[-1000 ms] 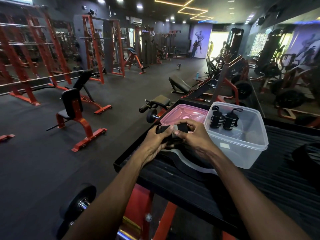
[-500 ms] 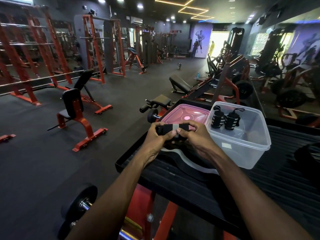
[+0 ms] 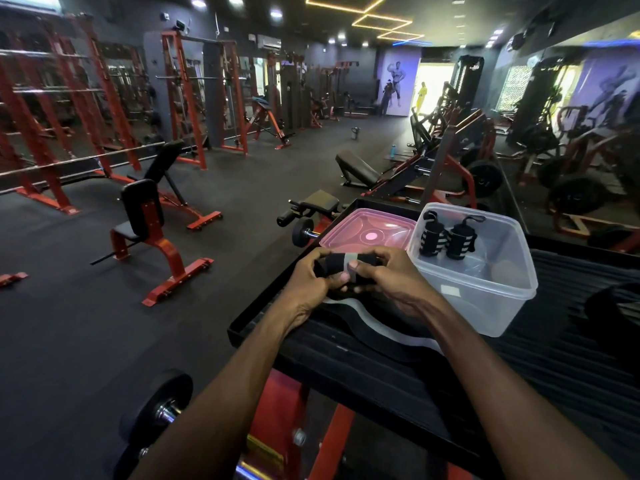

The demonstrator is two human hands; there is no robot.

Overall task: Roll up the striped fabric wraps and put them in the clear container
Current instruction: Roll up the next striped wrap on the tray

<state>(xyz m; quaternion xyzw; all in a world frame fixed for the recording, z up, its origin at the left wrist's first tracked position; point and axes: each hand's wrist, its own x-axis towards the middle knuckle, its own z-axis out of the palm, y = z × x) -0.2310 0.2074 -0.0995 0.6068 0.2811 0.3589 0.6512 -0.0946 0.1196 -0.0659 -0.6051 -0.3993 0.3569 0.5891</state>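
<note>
A black wrap with a grey stripe (image 3: 346, 263) is held as a partly rolled bundle between both hands, just above the black ribbed platform (image 3: 381, 368). My left hand (image 3: 311, 285) grips its left end and my right hand (image 3: 391, 282) grips its right end, thumbs meeting on the roll. The wrap's loose tail (image 3: 374, 327) trails toward me over the platform. To the right stands the clear container (image 3: 485, 296), open, with two rolled striped wraps (image 3: 446, 239) standing upright at its far side.
A pink lid (image 3: 367, 230) lies behind my hands, left of the container. A dark bundle (image 3: 613, 306) rests at the platform's right edge. A dumbbell (image 3: 301, 232) sits at the far left corner. Red benches and racks fill the gym floor to the left.
Both hands have lifted the wrap slightly and turned it, so the roll is thicker and its grey stripe now faces up. The container and lid have not moved.
</note>
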